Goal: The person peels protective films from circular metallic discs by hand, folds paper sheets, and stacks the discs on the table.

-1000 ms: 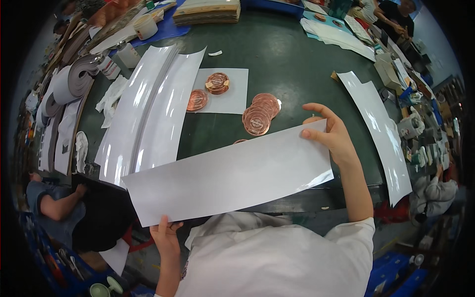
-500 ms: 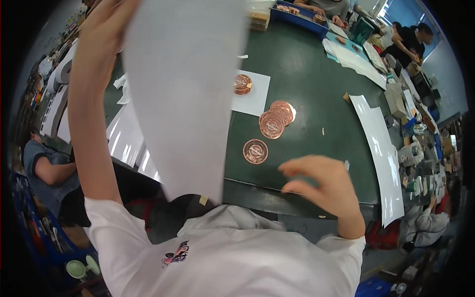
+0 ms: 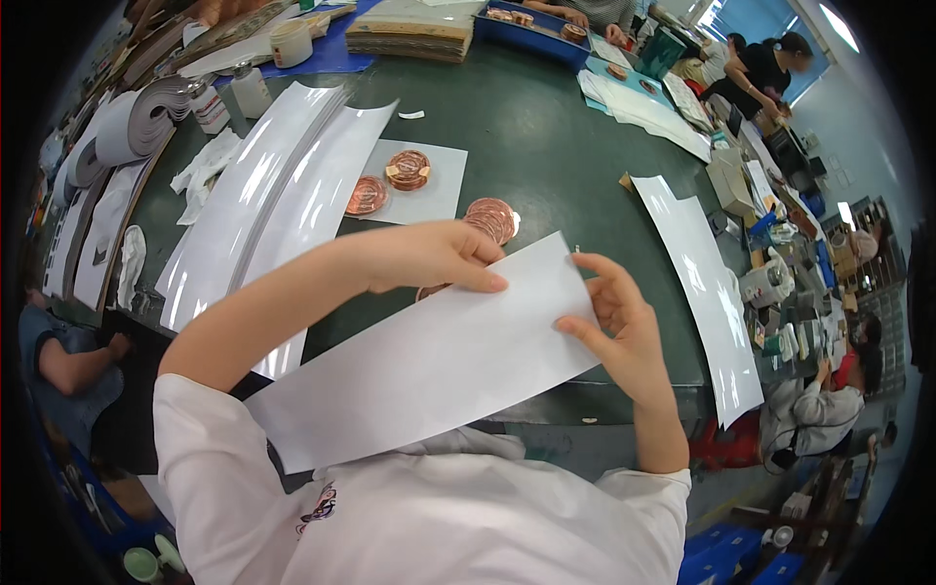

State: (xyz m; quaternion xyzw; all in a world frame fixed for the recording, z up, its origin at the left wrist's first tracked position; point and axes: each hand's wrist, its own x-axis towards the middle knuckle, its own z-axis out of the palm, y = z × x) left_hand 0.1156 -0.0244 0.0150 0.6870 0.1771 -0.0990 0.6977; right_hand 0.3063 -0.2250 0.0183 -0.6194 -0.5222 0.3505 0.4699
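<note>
Pinching far edge of a long, white, smooth rectangular sheet (image 3: 419,375) in left hand (image 3: 448,258), thumb on upper face. At its right end, right hand (image 3: 626,331), thumb over the face, fingers curled by the edge; can't tell if clamped. Held aslant across near edge of dark green tabletop (image 3: 556,136). Just beyond left hand, overlapping round copper-coloured discs (image 3: 491,218). Far right, curved glossy white strip (image 3: 694,292).
</note>
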